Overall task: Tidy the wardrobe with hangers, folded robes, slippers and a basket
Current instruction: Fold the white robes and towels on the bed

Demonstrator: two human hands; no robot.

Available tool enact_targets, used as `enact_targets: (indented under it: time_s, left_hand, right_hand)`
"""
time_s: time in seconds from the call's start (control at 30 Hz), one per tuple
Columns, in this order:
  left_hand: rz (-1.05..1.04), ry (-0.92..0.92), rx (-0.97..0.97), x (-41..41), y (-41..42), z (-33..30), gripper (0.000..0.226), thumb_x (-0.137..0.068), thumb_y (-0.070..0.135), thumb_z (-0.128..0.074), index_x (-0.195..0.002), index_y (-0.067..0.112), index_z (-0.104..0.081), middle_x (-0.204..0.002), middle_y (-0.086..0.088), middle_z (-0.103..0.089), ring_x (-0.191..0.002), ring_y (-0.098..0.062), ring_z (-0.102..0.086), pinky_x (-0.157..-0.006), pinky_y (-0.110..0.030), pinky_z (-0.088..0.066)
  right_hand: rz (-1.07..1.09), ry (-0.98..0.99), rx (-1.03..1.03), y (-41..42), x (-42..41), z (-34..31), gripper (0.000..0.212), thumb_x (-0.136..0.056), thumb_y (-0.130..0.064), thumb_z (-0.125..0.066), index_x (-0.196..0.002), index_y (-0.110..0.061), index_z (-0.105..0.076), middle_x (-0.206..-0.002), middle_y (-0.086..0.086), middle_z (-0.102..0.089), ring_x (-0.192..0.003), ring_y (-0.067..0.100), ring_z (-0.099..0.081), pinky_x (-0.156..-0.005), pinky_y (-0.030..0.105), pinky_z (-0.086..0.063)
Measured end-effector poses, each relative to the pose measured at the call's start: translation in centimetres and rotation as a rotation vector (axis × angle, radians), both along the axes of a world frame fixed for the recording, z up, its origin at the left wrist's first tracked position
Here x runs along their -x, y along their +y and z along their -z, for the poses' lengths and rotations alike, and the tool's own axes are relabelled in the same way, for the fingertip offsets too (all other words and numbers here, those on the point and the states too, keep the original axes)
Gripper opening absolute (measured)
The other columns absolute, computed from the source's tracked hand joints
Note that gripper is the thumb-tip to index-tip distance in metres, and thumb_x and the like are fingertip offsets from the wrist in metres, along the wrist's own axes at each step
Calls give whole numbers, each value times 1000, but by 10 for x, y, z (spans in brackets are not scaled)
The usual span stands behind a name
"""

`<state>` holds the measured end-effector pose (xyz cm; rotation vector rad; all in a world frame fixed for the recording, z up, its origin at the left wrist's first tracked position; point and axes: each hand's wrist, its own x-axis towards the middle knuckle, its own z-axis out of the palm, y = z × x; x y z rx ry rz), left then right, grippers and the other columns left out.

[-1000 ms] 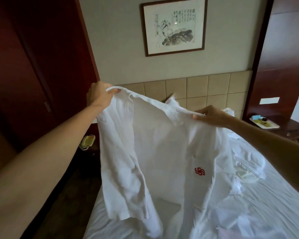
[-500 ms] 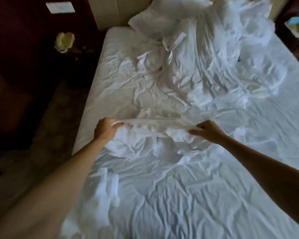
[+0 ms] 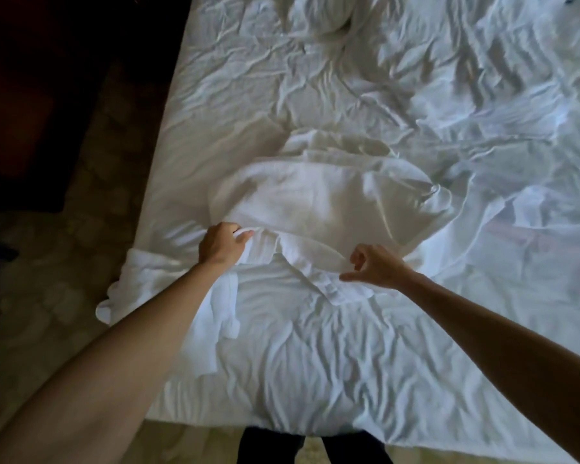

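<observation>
A white waffle-weave robe (image 3: 318, 199) lies spread on the bed's rumpled white sheet (image 3: 315, 356), its collar end toward me. My left hand (image 3: 220, 244) is closed on the robe's near left shoulder edge. My right hand (image 3: 370, 266) hovers at the near right collar edge, fingers loosely curled and apart, thumb and forefinger just off the cloth. A second piece of white cloth (image 3: 138, 283) hangs over the bed's left edge under my left forearm.
Crumpled white bedding (image 3: 318, 18) is heaped at the far end of the bed. Dark patterned carpet (image 3: 91, 155) runs along the bed's left side. My dark trouser legs (image 3: 312, 447) stand against the bed's near edge.
The robe, held up in the air a second ago, has come down flat on the bed. My right hand has let go of its collar; the left still holds.
</observation>
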<state>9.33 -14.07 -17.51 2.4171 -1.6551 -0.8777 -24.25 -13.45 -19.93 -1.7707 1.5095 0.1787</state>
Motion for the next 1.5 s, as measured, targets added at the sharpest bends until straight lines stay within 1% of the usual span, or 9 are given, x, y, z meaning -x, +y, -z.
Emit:
enact_targets:
  time_s: [0.07,0.17,0.3,0.43,0.57,0.9,1.33,1.43,1.5]
  left_hand:
    - [53,-18,-8,1,-2,3,37,-91,43,-62,-67,17,-52,-76,-6,-62,-84,-36,-63,-62,-32,-41]
    - [175,-56,-35,6,2,0,16,-90,39,-63,-93,24,-68,-99,-5,-71,-97,-33,-64,-73,-33,-49]
    - [276,-115,-114,8,6,-15,25,-88,36,-67,-110,23,-71,-113,-4,-70,-107,-30,-64,-82,-33,-49]
    - [300,-197,-195,5,-2,-50,34,-86,46,-68,-88,12,-70,-96,-10,-71,-97,-33,-66,-72,-31,-46]
    - [159,-266,-39,2,-29,-124,43,-94,47,-60,-105,7,-67,-113,-18,-68,-106,-38,-64,-78,-37,-47]
    - [-115,-210,563,17,-108,-393,26,-90,35,-64,-94,11,-71,-95,-14,-70,-85,-34,-68,-74,-42,-60]
    - [-187,-250,885,50,-103,-640,43,-101,33,-53,-116,-6,-63,-120,-26,-62,-111,-44,-59,-87,-46,-48]
    - [-268,-94,892,52,-101,-668,44,-98,33,-49,-116,-4,-64,-113,-20,-66,-109,-41,-62,-91,-45,-48]
    - [-322,133,874,50,-98,-680,41,-88,29,-47,-103,-2,-68,-87,-13,-71,-89,-33,-70,-86,-43,-56]
  right_hand:
    - [-182,164,52,6,-14,3,53,-69,-58,-79,-106,-24,-64,-99,-6,-68,-88,19,-66,-76,33,-53]
    - [-379,364,143,14,-29,11,31,-86,-33,-67,-112,-16,-66,-110,4,-69,-98,29,-68,-78,36,-54]
    - [-149,352,242,12,-31,-7,16,-89,-10,-53,-93,-8,-69,-93,14,-71,-86,38,-70,-67,37,-52]
    - [102,322,409,-16,-20,-62,19,-94,-15,-52,-90,-5,-67,-84,21,-70,-77,42,-69,-60,36,-46]
    - [210,364,527,-56,4,-142,27,-97,-21,-51,-94,-3,-71,-92,22,-71,-86,41,-68,-71,40,-51]
    - [417,365,903,-123,49,-421,34,-95,-24,-50,-95,3,-70,-97,29,-67,-89,45,-66,-76,42,-51]
    - [655,240,1183,-129,87,-666,54,-100,-41,-45,-107,7,-68,-109,31,-65,-102,48,-62,-81,44,-48]
    - [699,263,1243,-121,87,-687,63,-102,-49,-41,-107,8,-68,-109,32,-65,-102,48,-62,-77,42,-46]
    - [681,313,1244,-117,88,-694,62,-102,-49,-41,-105,7,-68,-107,30,-65,-100,46,-63,-71,38,-40]
